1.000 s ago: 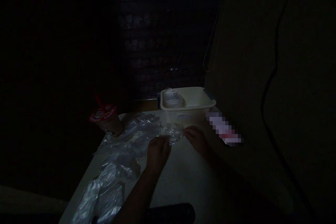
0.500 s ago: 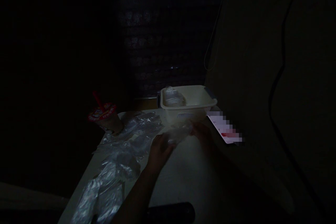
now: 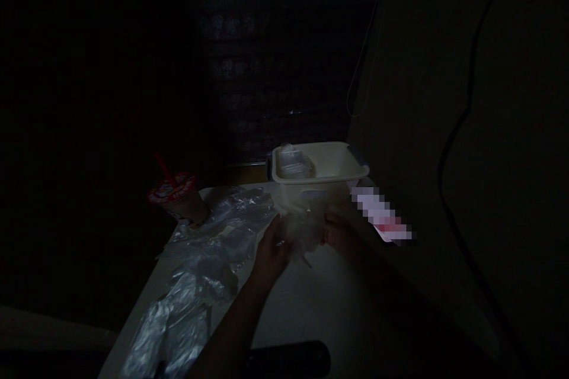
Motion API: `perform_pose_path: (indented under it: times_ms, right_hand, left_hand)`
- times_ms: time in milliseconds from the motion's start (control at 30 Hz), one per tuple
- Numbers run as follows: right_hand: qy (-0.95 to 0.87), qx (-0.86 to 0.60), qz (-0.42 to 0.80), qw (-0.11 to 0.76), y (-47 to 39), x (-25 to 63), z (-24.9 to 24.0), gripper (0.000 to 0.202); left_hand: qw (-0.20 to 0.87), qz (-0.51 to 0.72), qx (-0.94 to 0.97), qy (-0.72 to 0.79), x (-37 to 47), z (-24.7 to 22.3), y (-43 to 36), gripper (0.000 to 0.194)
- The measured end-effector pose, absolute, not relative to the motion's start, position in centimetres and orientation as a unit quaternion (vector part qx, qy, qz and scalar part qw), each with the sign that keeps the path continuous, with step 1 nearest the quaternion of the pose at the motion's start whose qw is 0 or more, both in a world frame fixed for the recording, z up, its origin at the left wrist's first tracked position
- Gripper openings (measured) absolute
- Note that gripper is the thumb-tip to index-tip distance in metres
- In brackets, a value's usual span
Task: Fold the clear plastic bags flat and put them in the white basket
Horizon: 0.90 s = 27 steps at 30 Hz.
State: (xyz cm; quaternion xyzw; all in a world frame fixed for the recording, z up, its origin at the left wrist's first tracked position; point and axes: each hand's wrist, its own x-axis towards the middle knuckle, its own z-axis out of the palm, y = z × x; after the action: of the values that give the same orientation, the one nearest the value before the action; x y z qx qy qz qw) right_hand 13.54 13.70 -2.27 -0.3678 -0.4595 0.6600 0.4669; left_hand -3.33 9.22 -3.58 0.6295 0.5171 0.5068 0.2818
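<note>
Gloom dominates, blackest toward nine o'clock; loose plastic (image 3: 191, 278) glints near seven; held film (image 3: 306, 230) blurs toward six; pixelated patch (image 3: 381, 212) at four.

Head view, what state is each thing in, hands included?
Left hand, gripping the held plastic
Right hand, gripping its other side
Held plastic, crumpled, blurred
Loose plastic, wrinkled, spread along the table's left side
Tub, open-topped, with a plastic bundle inside
Cup, covered, red straw in it
Pixelated object, state unclear
</note>
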Motion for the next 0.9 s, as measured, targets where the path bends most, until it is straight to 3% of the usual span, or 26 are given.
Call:
perform_pose_path:
  times_ms: [100,233,433,567,633,767,900]
  right_hand:
    - [-0.508,-0.381,0.649,0.419,13.1,13.3,-1.6,0.009]
    - [-0.591,-0.387,0.578,0.409,12.9,13.2,-1.6,0.013]
    - [-0.632,-0.350,0.536,0.437,12.5,13.3,-2.9,0.051]
    - [-0.715,-0.385,0.417,0.408,11.4,12.7,-3.0,0.088]
    - [-0.717,-0.418,0.386,0.403,11.2,12.3,-2.9,0.076]
    - [-0.687,-0.458,0.388,0.409,12.0,12.6,-2.0,0.028]
    - [-0.605,-0.504,0.444,0.428,13.1,13.8,-1.1,0.017]
  left_hand:
    - [0.299,0.492,0.648,0.499,-3.1,-3.3,9.1,0.050]
    - [0.258,0.495,0.640,0.528,-3.1,-2.8,8.9,0.015]
    - [0.215,0.526,0.576,0.588,-3.7,-3.0,9.0,0.021]
    - [0.211,0.532,0.551,0.608,-3.8,-3.1,9.1,0.021]
    - [0.216,0.533,0.544,0.611,-3.8,-3.1,9.1,0.020]
    - [0.230,0.544,0.530,0.609,-3.7,-3.0,9.1,0.022]
    - [0.236,0.564,0.507,0.608,-3.8,-2.7,9.0,0.019]
